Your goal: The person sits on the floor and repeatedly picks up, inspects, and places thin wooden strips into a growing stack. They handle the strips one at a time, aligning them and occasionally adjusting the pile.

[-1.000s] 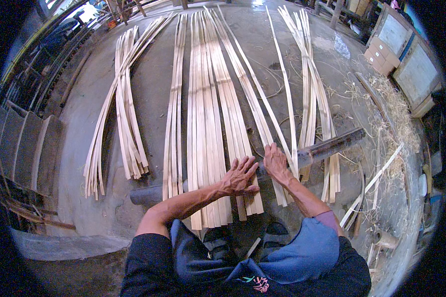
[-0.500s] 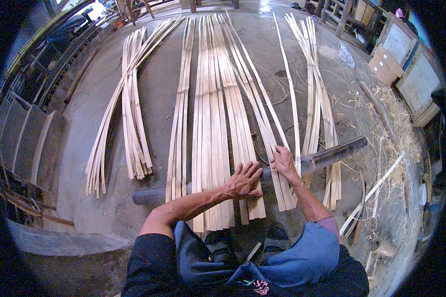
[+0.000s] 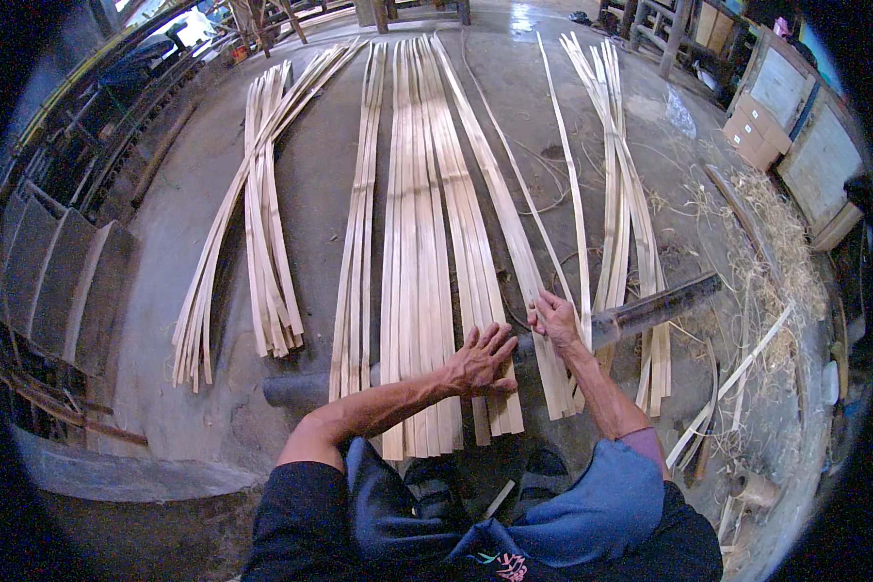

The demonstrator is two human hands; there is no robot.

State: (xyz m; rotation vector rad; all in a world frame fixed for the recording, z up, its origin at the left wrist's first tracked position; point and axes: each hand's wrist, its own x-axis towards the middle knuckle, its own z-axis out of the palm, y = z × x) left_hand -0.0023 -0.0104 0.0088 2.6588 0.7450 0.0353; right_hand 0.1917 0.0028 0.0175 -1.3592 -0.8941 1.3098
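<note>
Long pale bamboo strips (image 3: 427, 223) lie side by side on the concrete floor, running away from me over a dark round pole (image 3: 650, 306) that lies crosswise. My left hand (image 3: 480, 359) rests flat with fingers spread on the near ends of the middle strips. My right hand (image 3: 556, 318) pinches a single strip (image 3: 514, 233) where it crosses the pole.
A loose bundle of strips (image 3: 262, 233) lies to the left, another bundle (image 3: 626, 213) to the right. Shavings and scraps (image 3: 766, 262) litter the right side. Cardboard boxes (image 3: 757, 141) and wooden frames stand at the back right. Dark curved boards (image 3: 58, 281) lean at the left.
My right hand has shifted a little along the strip near the pole; my left hand has stayed pressed on the strips. The view has tilted slightly.
</note>
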